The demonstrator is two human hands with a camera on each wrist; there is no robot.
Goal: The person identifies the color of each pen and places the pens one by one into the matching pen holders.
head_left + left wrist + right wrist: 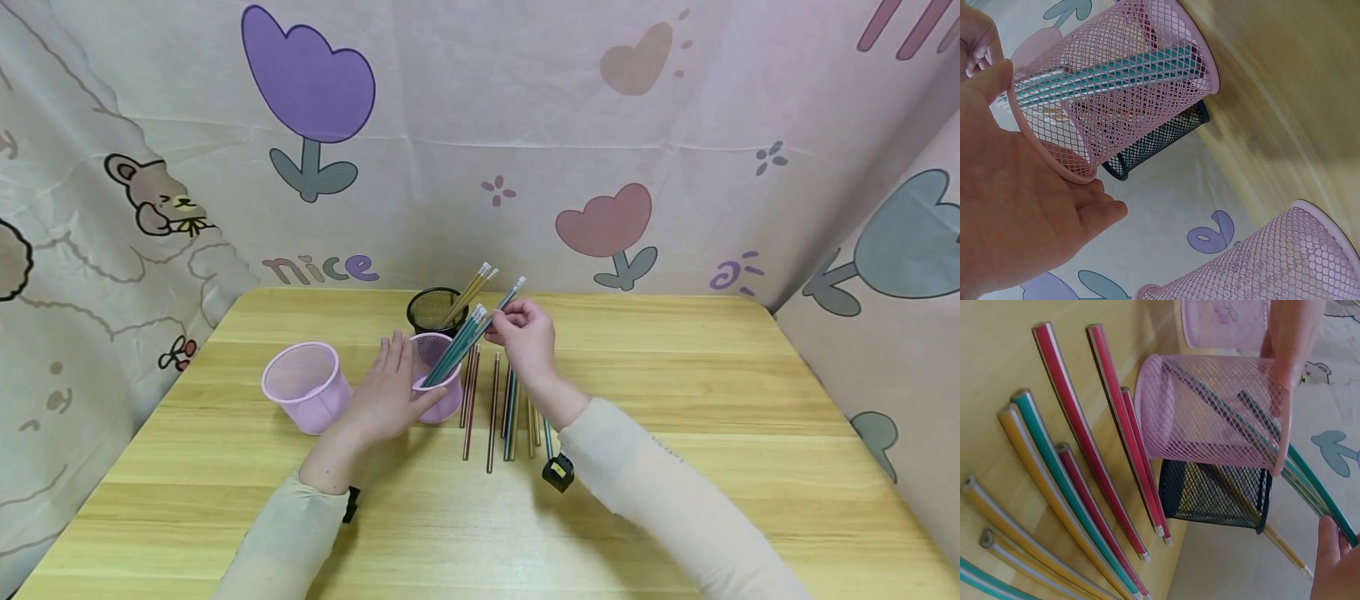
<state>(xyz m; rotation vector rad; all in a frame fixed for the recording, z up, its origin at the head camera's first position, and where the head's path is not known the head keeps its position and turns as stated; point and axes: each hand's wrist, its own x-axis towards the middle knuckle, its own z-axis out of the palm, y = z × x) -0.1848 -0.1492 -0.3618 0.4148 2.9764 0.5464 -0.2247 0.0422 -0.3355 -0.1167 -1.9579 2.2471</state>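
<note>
A pink mesh pen cup stands upright with several green pencils leaning in it, eraser ends up. My left hand rests against its left side, fingers straight and thumb across the front rim. In the left wrist view, the thumb and fingers lie around the rim. My right hand pinches one green pencil near its eraser end. That pencil slants down into the cup's mouth, its lower end showing within the cup in the right wrist view.
Behind stands a black mesh cup with yellow pencils. Another pink mesh cup is at the left. Red pencils, yellow pencils and green pencils lie on the wooden table. A printed cloth hangs behind.
</note>
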